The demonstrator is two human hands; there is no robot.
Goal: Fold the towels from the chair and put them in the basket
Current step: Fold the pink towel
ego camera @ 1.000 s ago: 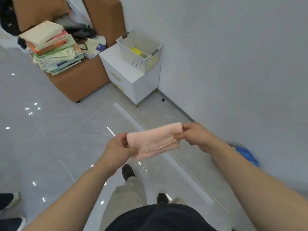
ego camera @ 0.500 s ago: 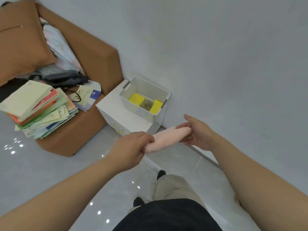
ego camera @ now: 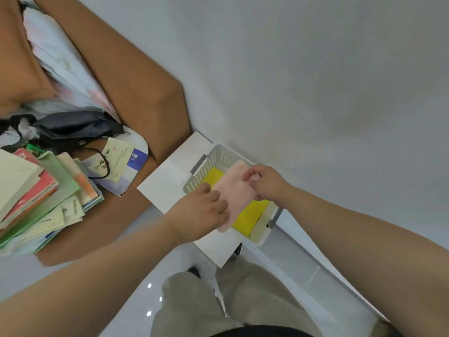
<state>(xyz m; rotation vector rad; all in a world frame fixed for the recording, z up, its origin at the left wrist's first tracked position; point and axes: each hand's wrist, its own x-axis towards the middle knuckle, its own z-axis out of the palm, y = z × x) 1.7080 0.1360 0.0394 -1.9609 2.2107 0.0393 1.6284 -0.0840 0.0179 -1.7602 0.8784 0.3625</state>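
A folded pink towel point(ego camera: 234, 190) lies across the open top of the white perforated basket point(ego camera: 209, 164), over a yellow towel point(ego camera: 250, 216) inside it. My left hand point(ego camera: 201, 212) grips the towel's near end at the basket's front rim. My right hand point(ego camera: 264, 182) pinches the far end over the basket's right side. The basket stands on a small white cabinet point(ego camera: 170, 176) against the wall.
A brown chair point(ego camera: 136, 88) stands left of the cabinet, loaded with a stack of books and papers point(ego camera: 41, 203), a dark bag point(ego camera: 73, 125) and pale cloth point(ego camera: 60, 66). The grey wall point(ego camera: 315, 81) runs close behind the basket. My legs stand on glossy floor tiles point(ego camera: 126, 302).
I have stepped up to the cabinet. Both hands carried the pink towel forward from mid-air and lowered it over the basket, onto the yellow towel.
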